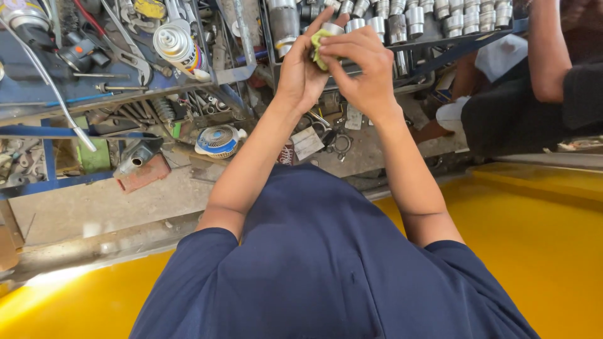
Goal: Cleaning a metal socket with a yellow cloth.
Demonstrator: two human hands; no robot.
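Item in hand: a steel socket raised above the socket tray, our left hand cupping it in a yellow-green cloth, our right hand pinching from above; we judge slow turning inside a firm grip wipes best.

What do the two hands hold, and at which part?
Both hands hold a metal socket wrapped in a yellow-green cloth; fingers grip its cloth-covered side.
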